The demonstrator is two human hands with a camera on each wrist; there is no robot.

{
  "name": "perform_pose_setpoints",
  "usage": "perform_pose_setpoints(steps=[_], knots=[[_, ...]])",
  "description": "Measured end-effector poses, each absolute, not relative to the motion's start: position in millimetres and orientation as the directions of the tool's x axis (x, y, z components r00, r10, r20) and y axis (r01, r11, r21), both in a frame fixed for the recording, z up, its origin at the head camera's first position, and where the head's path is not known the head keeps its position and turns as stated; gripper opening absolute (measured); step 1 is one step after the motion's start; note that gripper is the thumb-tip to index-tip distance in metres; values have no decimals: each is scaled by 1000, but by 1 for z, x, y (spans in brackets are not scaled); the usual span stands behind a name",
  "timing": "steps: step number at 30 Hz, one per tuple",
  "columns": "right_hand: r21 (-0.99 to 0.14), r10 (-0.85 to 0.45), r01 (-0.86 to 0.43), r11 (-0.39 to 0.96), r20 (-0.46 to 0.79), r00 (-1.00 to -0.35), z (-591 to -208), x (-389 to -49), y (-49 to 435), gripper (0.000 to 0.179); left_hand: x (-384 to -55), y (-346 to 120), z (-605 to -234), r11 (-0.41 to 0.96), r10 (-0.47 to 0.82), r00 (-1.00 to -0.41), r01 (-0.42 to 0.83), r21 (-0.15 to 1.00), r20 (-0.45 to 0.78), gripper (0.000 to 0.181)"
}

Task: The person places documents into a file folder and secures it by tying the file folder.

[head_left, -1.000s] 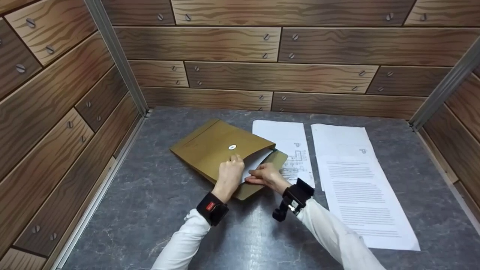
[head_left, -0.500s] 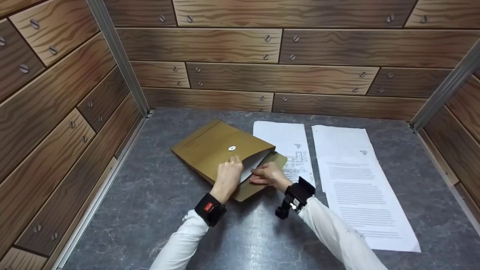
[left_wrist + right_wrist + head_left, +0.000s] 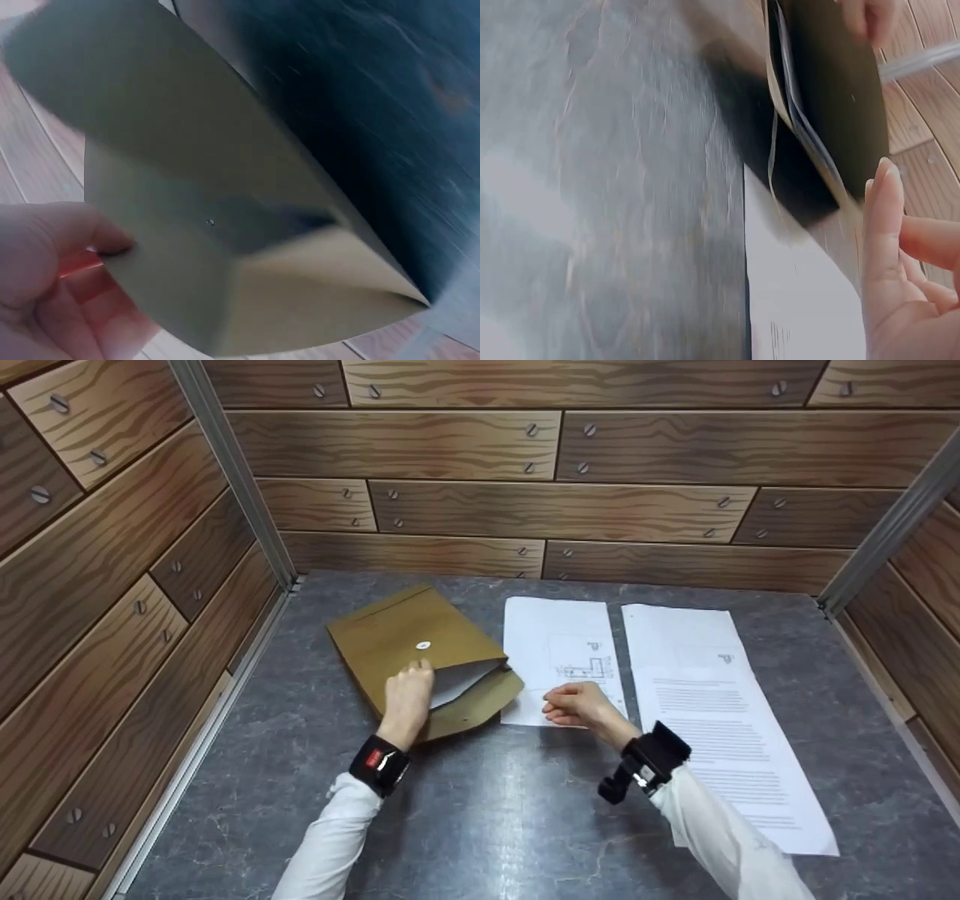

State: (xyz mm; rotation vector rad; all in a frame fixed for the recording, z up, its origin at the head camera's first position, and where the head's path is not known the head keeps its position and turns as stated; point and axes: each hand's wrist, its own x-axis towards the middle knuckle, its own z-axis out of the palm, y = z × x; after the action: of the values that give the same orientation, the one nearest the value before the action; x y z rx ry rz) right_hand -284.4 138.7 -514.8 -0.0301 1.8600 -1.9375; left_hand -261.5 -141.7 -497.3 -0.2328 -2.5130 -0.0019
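Nearest, along the lower edge of the head view, white sleeves (image 3: 319, 840) leading up to black wrist straps (image 3: 379, 766). Next, left of the frame's centre, with thumb and curled fingers pinching the open edge of the brown envelope (image 3: 390, 634), the left hand (image 3: 407, 701). Right of centre, apart from the envelope and in front of the lower part of a drawing sheet (image 3: 551, 619), the right hand (image 3: 589, 709), with thumb and fingertips drawn close together; cannot tell whether pinching anything thin between them, or whether touching the sheet.

Between both hands, folded out toward the bottom of the frame, the flap (image 3: 480, 709), with a small hole near the middle. Beyond it, the envelope, aslant on the grey table (image 3: 465, 825) at left of centre, with a gaping mouth toward the lower right, white paper (image 3: 454, 682) inside and a white button (image 3: 424, 645) on top.

At right, reaching from the lower right toward the upper middle, printed pages (image 3: 716, 735). Farthest, across the top of the frame, a wood-patterned back wall (image 3: 465, 506) between metal posts (image 3: 238, 480)
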Motion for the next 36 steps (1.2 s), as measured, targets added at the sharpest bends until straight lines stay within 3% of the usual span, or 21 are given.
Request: perform_pose_setpoints(steps=[13,25,31,36], knots=[[-951,-279,310,0,-298,-913,-529,-285,178,30,-266,-183,-515,992,50,-853,103,74,520,5],[-948,-216,319,0,-311,-925,-530,-287,205,31,-259,-182,-534,993,67,-856,107,50,513,6],[-956,-202,291,-21,-281,-938,-524,-288,223,20,-256,-177,-541,993,64,-864,107,57,500,6],[-972,-163,224,65,-232,-959,-514,-290,248,22,-252,-161,-543,989,104,-831,145,33,547,6]])
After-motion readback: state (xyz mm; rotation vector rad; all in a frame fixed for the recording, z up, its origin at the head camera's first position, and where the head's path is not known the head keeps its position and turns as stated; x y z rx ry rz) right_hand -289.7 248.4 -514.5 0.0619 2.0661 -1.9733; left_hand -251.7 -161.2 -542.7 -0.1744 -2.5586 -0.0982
